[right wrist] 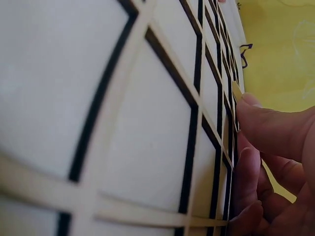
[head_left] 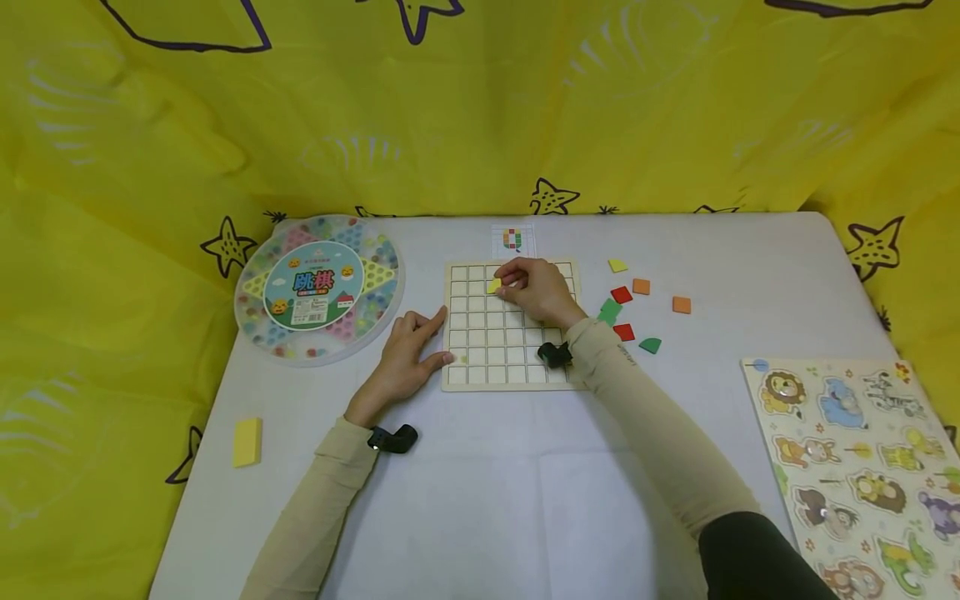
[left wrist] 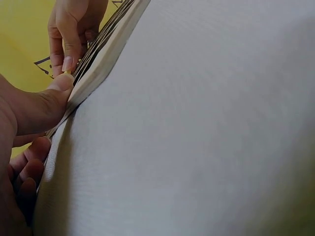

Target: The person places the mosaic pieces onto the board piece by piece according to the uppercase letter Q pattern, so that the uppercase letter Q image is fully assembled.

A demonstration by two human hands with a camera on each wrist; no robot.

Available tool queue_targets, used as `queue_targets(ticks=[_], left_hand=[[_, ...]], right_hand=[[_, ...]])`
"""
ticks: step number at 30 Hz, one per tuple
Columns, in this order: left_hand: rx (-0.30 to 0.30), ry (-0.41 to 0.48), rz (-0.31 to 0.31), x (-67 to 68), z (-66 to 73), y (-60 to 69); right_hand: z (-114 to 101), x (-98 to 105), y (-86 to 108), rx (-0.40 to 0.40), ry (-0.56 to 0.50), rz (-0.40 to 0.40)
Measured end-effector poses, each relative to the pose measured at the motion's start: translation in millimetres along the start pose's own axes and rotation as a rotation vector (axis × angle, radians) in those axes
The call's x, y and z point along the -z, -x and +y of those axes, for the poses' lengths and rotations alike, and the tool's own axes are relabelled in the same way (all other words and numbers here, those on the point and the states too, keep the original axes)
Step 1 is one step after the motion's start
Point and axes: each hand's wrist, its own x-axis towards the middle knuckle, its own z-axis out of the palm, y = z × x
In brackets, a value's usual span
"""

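Note:
A pale wooden grid board (head_left: 477, 337) lies flat in the middle of the table in the head view. My right hand (head_left: 542, 292) is over its upper part, pinching a small yellow tile (head_left: 494, 285) between thumb and fingertips; the right wrist view shows this tile (right wrist: 237, 90) close to the grid bars. At the board's left edge, my left hand (head_left: 407, 357) touches the rim with extended thumb and index finger. The thumb (left wrist: 58, 88) presses on that rim in the left wrist view. Part of the board is hidden under my right hand and sleeve.
Loose red (head_left: 621, 295), orange (head_left: 641, 287), green and yellow tiles lie right of the board. A small pattern card (head_left: 528, 241) is behind it. Farther out are a round Chinese checkers box (head_left: 318, 285), a yellow block (head_left: 247, 442) and an animal puzzle board (head_left: 817, 442).

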Motion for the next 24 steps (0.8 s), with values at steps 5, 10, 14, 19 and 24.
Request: queue_targets(ticks=[5,10,14,19,24], left_hand=[[0.005,-0.003,-0.005,0.0,0.4,0.1],[0.019,0.001,-0.014,-0.5,-0.8,-0.4],[0.01,-0.003,-0.003,-0.9,-0.9,-0.6],[0.006,-0.006,0.003,-0.7,0.3,-0.4],[0.009,-0.008,-0.005,0.4,1.3,0.2]], right_hand=[[-1.5,-0.5,-0.4,0.002,0.035,0.004],[0.1,-1.3,-1.4,0.018,0.05,0.022],[1.1,-1.1,-1.9,0.017,0.025,0.043],[1.6,-0.4,-2.3,-0.006,-0.009,0.051],[1.3,0.1,-2.7,-0.024,-0.009,0.047]])
